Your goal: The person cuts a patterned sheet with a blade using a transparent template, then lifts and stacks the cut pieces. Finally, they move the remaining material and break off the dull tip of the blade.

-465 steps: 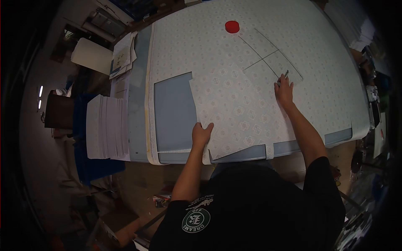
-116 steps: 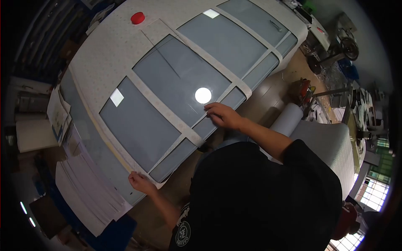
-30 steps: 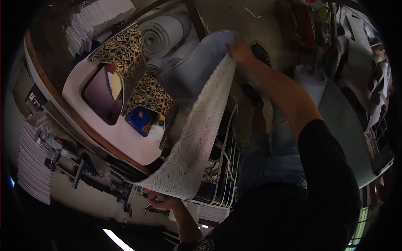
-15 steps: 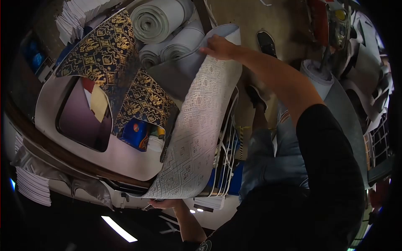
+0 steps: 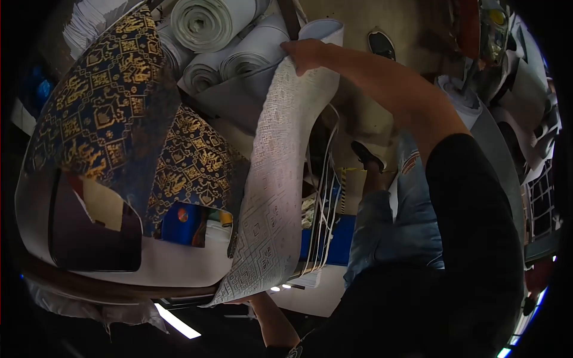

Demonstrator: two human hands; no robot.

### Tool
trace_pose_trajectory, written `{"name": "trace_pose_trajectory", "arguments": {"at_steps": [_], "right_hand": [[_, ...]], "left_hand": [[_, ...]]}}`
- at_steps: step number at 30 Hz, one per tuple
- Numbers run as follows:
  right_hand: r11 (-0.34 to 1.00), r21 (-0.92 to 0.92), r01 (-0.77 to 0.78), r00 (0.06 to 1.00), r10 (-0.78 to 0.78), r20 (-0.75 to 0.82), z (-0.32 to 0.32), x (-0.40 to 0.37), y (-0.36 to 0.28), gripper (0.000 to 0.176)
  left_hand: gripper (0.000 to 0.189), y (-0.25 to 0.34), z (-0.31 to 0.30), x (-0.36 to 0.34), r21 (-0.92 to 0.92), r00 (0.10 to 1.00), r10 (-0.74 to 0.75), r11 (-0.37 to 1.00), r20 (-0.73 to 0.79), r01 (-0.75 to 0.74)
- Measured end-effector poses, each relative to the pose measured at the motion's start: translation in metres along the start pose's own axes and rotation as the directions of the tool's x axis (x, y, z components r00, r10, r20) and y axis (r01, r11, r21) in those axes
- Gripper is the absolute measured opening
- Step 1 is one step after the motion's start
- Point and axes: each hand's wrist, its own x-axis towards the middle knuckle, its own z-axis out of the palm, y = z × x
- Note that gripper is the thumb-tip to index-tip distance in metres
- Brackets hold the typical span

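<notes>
A long light sheet with a silvery geometric pattern (image 5: 271,173) hangs in a curve between my hands. My right hand (image 5: 301,55) is closed on its upper edge, beside a plain grey-white inner side. At the sheet's lower end is my left hand (image 5: 245,299), gripping the edge, its fingers mostly hidden behind the material. To the left of the sheet, a dark blue cloth with gold figures (image 5: 107,107) lies draped, with a second piece of the same pattern (image 5: 191,161) beside it.
White rolls (image 5: 203,24) are piled at the top. A blue box (image 5: 179,224) shows beneath the dark cloth, near a pale surface with a dark-framed opening (image 5: 95,238). A wire rack (image 5: 325,209) stands right of the sheet. Another roll (image 5: 459,101) is at the right.
The view has shifted closer to the dark cloth, which appears larger and lower. My right hand appears slightly higher and farther left. Both hands remain at the sheet, and less of my left hand shows.
</notes>
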Motion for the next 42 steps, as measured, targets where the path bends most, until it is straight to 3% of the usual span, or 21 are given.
{"name": "trace_pose_trajectory", "arguments": {"at_steps": [1,3,4,6,9,10,14,21,28,29,30,31,32,33,34,35,36,38,40,42], "right_hand": [[1.0,0.01,0.001,1.0,-0.001,0.003,0.001,0.0,-0.003,0.081],[0.978,-0.207,0.016,0.955,0.046,0.295,-0.012,0.0,-0.013,0.055],[0.976,-0.215,0.014,0.954,0.052,0.295,-0.013,-0.005,-0.022,0.055],[0.946,-0.03,0.323,0.933,-0.313,0.176,0.004,-0.021,-0.048,0.036],[0.739,0.148,0.658,0.746,-0.665,0.004,0.034,-0.003,-0.135,0.037],[0.667,0.355,0.656,0.737,-0.668,-0.106,0.041,0.002,-0.175,0.034],[0.721,0.165,0.673,0.73,-0.612,-0.303,0.115,0.05,-0.285,0.041],[0.848,-0.08,0.525,0.752,-0.505,-0.424,0.148,0.053,-0.313,0.048],[0.904,-0.224,0.365,0.726,-0.426,-0.54,0.122,0.045,-0.248,0.055],[0.903,-0.249,0.35,0.712,-0.429,-0.556,0.12,0.024,-0.221,0.056],[0.914,-0.239,0.327,0.737,-0.405,-0.541,0.12,0.0,-0.192,0.058],[0.962,-0.107,0.252,0.89,-0.273,-0.366,0.123,-0.021,-0.156,0.05],[0.987,-0.12,0.104,0.965,-0.129,-0.226,0.095,-0.068,-0.135,0.045],[0.989,0.138,0.056,0.948,-0.009,-0.319,0.115,-0.097,-0.087,0.047],[0.972,0.178,-0.156,0.967,0.187,-0.171,0.101,-0.134,-0.062,0.043],[0.928,0.094,-0.36,0.929,0.366,-0.055,0.09,-0.168,-0.033,0.038],[0.919,0.086,-0.385,0.906,0.394,-0.154,0.089,-0.201,0.006,0.037],[0.896,0.087,-0.435,0.829,0.437,-0.348,0.087,-0.265,0.082,0.036],[0.862,0.115,-0.493,0.753,0.489,-0.44,0.014,-0.33,0.057,0.032],[0.913,0.079,-0.4,0.744,0.374,-0.554,-0.048,-0.348,0.018,0.029]], "left_hand": [[0.101,0.007,-0.003,0.004,-0.023,1.0,-0.029,0.999,-0.006,0.029],[0.1,0.014,-0.002,0.006,-0.045,0.997,-0.07,0.997,-0.013,0.07],[0.1,0.018,-0.002,0.007,-0.053,0.996,-0.084,0.995,-0.011,0.083],[0.099,0.019,-0.004,0.009,-0.057,0.995,-0.096,0.994,-0.014,0.095],[0.099,0.022,-0.005,0.01,-0.07,0.993,-0.115,0.991,-0.015,0.113],[0.098,0.022,-0.004,0.012,-0.075,0.993,-0.115,0.991,-0.015,0.114],[0.097,0.025,-0.003,0.013,-0.08,0.993,-0.12,0.99,-0.015,0.118],[0.096,0.032,0.0,0.014,-0.101,0.987,-0.157,0.983,-0.03,0.153],[0.094,0.043,-0.005,0.015,-0.153,0.96,-0.28,0.95,-0.028,0.273],[0.085,0.051,-0.002,0.022,-0.169,0.962,-0.271,0.95,-0.041,0.261],[0.077,0.058,0.0,0.03,-0.185,0.963,-0.263,0.951,-0.054,0.249],[0.069,0.065,0.002,0.037,-0.2,0.965,-0.254,0.951,-0.067,0.236],[0.047,0.073,0.002,0.052,-0.316,0.968,-0.243,0.925,-0.063,0.212],[0.029,0.081,0.003,0.067,-0.427,0.971,-0.233,0.885,-0.059,0.187],[0.027,0.079,0.004,0.061,-0.604,0.919,-0.393,0.724,0.038,0.335],[0.033,0.082,0.007,0.062,-0.721,0.836,-0.531,0.524,0.141,0.454],[0.042,0.085,0.011,0.063,-0.803,0.722,-0.65,0.286,0.238,0.522],[0.045,0.09,0.003,0.069,-0.843,0.689,-0.63,0.098,0.359,0.53],[0.051,0.093,0.003,0.071,-0.844,0.691,-0.622,0.086,0.37,0.529],[0.055,0.088,0.006,0.064,-0.866,0.716,-0.56,-0.008,0.418,0.5]]}}
